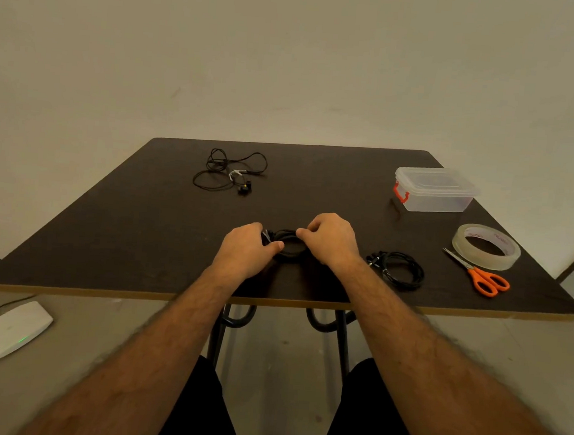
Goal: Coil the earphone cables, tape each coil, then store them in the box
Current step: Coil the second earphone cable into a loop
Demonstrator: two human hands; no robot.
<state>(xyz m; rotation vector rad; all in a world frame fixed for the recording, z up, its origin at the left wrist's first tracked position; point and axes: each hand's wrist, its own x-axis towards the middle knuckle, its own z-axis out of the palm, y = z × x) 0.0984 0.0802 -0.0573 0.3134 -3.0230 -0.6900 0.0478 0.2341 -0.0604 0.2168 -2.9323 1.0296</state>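
bench (pixel 140 226): dark, carries all | box (pixel 433 191): far right, lid on | my hands: left (pixel 247 248) and right (pixel 333 240) both pinching one coil (pixel 288 243) at near centre | coil: light, limp, springy, likely to unwind; best held at opposite rims | loose cable (pixel 229 171): far left, uncoiled

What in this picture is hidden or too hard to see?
Head view only:
- Coil between the hands: its sides hidden by the left hand and right hand; any tape on it is unclear.
- Tape roll: printing too small to read.
- Box: contents unclear through the cloudy lid.
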